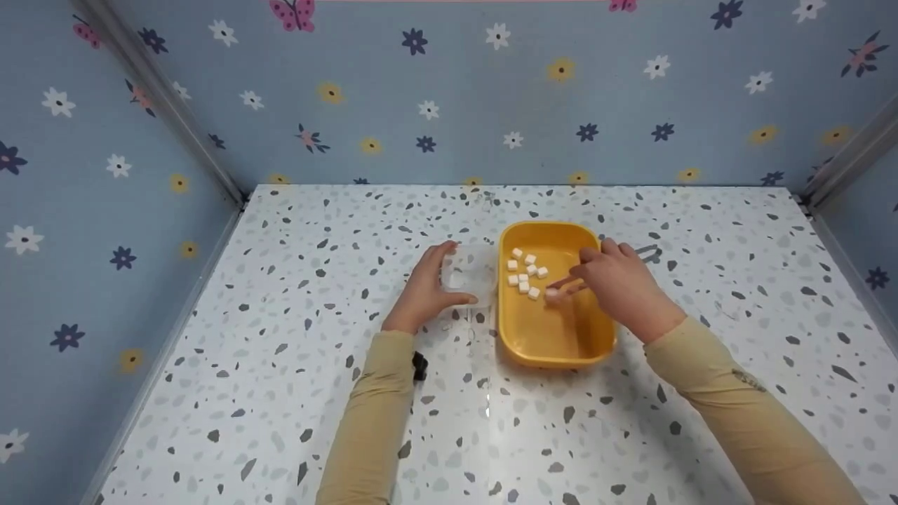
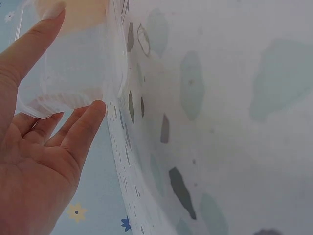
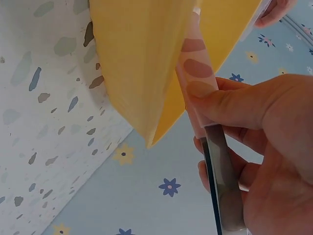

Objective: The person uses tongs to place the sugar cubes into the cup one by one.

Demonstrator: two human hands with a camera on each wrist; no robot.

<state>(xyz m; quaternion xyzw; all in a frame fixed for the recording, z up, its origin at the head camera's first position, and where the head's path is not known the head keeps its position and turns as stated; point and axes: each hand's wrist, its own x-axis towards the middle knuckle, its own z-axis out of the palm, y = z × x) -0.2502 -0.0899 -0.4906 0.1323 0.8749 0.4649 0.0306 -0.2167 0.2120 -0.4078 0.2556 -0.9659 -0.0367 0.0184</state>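
My left hand (image 1: 424, 287) holds a clear plastic container (image 1: 468, 270) between thumb and fingers, right beside the yellow tub. In the left wrist view the thumb lies over one side of this clear container (image 2: 73, 63) and the fingertips touch another. My right hand (image 1: 623, 287) reaches over the tub's right rim and pinches a pair of tongs (image 1: 647, 254). The right wrist view shows their pink tips and metal handles, with the thumb pressing the tongs (image 3: 198, 68). Down in the tub, the tips are at a white cube (image 1: 552, 294).
The yellow tub (image 1: 554, 344) stands upright on the speckled table (image 1: 295, 280). Several white cubes (image 1: 523, 278) lie loose on its floor, toward the left side. A small black object (image 1: 419, 366) shows at the left wrist. Flower-patterned walls (image 1: 463, 91) enclose the table's back and sides.
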